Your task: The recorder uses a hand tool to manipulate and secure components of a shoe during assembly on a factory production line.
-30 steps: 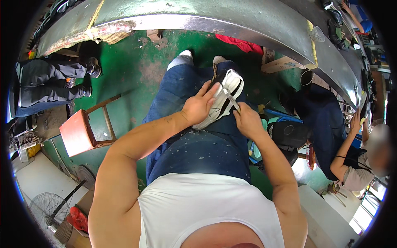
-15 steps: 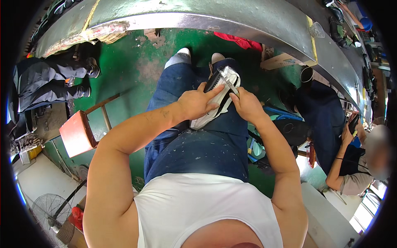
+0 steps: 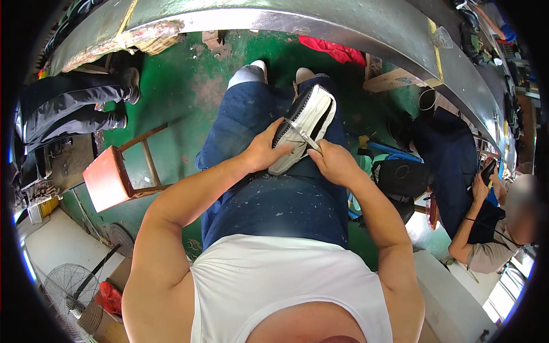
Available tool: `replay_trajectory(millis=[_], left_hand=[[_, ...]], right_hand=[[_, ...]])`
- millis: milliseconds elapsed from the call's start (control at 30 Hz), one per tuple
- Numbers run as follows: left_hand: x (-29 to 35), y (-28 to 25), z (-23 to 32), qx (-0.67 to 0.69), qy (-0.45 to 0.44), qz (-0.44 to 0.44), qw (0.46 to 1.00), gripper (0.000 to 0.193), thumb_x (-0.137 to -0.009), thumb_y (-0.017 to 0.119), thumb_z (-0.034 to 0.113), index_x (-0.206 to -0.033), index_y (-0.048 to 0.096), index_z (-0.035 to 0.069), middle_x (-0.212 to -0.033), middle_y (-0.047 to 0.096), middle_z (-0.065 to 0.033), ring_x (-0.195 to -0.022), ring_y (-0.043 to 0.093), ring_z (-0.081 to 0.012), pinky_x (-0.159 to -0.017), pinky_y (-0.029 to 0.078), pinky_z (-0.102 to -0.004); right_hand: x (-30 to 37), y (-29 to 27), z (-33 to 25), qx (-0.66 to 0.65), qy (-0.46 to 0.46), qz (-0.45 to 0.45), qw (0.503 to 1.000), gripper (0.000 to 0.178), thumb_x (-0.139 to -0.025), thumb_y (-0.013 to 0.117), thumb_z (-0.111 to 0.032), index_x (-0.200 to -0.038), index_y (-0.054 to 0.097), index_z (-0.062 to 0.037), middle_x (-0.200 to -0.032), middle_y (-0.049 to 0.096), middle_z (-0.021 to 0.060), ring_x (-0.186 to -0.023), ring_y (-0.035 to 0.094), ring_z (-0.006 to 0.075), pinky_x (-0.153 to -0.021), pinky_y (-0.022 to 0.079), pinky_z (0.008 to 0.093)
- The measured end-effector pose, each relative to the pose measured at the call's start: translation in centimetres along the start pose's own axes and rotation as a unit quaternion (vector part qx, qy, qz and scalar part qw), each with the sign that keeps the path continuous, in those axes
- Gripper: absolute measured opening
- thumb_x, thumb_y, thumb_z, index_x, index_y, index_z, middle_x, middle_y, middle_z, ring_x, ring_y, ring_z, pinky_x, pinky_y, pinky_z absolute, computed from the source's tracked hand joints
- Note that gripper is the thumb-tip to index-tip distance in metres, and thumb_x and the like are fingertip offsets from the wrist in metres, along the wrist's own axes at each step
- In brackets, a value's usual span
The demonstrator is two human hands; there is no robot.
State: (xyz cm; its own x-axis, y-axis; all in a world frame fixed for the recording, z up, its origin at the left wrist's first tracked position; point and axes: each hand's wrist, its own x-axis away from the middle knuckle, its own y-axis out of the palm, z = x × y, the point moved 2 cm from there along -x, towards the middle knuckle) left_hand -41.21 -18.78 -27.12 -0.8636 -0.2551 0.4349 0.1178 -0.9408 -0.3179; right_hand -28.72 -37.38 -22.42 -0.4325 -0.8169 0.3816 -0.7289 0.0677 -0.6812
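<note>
Across my lap lies a black shoe upper [image 3: 318, 108] with a white underside facing up and a toothed-looking dark edge. My left hand [image 3: 266, 148] grips it at its left side, fingers round the edge and thumb across the white face. In my right hand [image 3: 335, 163], closed at the shoe's right side, is a slim silver metal tool [image 3: 306, 137], whose exact kind I cannot make out. The tool slants across the white face, its tip near the left edge by my left fingers.
A metal-edged workbench [image 3: 274, 20] curves across the far side. A reddish stool [image 3: 107, 178] stands at left, a wire fan [image 3: 71, 291] lower left. Another person's legs [image 3: 80, 94] are at far left; at right a seated person [image 3: 486, 228] holds a dark object. Red cloth [image 3: 331, 48] lies under the bench.
The tool has moved from the shoe's far end toward me and now slants more sideways. Both hands shifted slightly nearer; my left forefinger no longer stretches over the white face.
</note>
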Motion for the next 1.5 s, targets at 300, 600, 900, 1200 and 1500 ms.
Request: replay_trajectory(millis=[300, 600, 900, 1200, 1500], left_hand=[[1.3, -6.3, 6.7, -0.254, 0.183, -0.039, 0.949, 0.089, -0.076, 0.078, 0.014, -0.151, 0.031, 0.006, -0.115, 0.067, -0.0271, -0.105, 0.068, -0.0398, -0.092, 0.053, -0.0405], [-4.6, -6.3, 15.1, 0.133, 0.326, 0.102, 0.93, 0.048, -0.081, 0.085, 0.025, -0.114, 0.063, -0.001, -0.097, 0.072, -0.0105, -0.086, 0.066, -0.0132, -0.08, 0.054, -0.0303], [-6.3, -2.1, 3.8, -0.01, 0.046, -0.163, 0.985, 0.07, -0.087, 0.067, 0.019, -0.148, 0.041, -0.002, -0.123, 0.066, -0.0261, -0.106, 0.068, -0.0336, -0.091, 0.053, -0.0423], [-4.1, -0.6, 6.0, -0.275, 0.114, 0.087, 0.951, 0.026, -0.096, 0.057, 0.025, -0.096, 0.072, 0.003, -0.08, 0.069, -0.0225, -0.077, 0.067, -0.0427, -0.073, 0.054, -0.052], [-3.0, 0.4, 8.3, -0.34, 0.157, 0.031, 0.927, 0.031, -0.1, 0.052, 0.029, -0.092, 0.067, 0.002, -0.081, 0.069, -0.0217, -0.076, 0.068, -0.04, -0.071, 0.054, -0.0506]], right_hand=[[4.5, 4.4, 4.9, -0.366, 0.071, 0.131, 0.918, 0.033, -0.101, 0.057, -0.028, -0.115, 0.058, 0.0019, -0.089, 0.067, 0.0095, -0.083, 0.065, 0.0167, -0.075, 0.051, 0.0308], [5.1, 5.0, 6.1, -0.493, 0.071, 0.218, 0.84, 0.034, -0.101, 0.055, -0.016, -0.128, 0.05, 0.004, -0.103, 0.063, 0.0052, -0.087, 0.062, 0.0121, -0.075, 0.05, 0.0264], [5.9, 0.8, 3.6, -0.329, 0.12, 0.096, 0.932, 0.027, -0.099, 0.057, -0.016, -0.119, 0.059, 0.0021, -0.092, 0.068, 0.0077, -0.082, 0.066, 0.014, -0.079, 0.053, 0.0306], [2.8, -1.8, 1.9, -0.502, 0.16, -0.073, 0.847, 0.027, -0.095, 0.062, -0.018, -0.116, 0.063, -0.0004, -0.094, 0.065, 0.0071, -0.089, 0.066, 0.0173, -0.069, 0.058, 0.031], [0.5, -9.4, 0.1, -0.384, 0.24, -0.231, 0.861, 0.022, -0.096, 0.059, -0.02, -0.103, 0.064, -0.0002, -0.093, 0.069, 0.0077, -0.083, 0.068, 0.0187, -0.063, 0.056, 0.0335]])
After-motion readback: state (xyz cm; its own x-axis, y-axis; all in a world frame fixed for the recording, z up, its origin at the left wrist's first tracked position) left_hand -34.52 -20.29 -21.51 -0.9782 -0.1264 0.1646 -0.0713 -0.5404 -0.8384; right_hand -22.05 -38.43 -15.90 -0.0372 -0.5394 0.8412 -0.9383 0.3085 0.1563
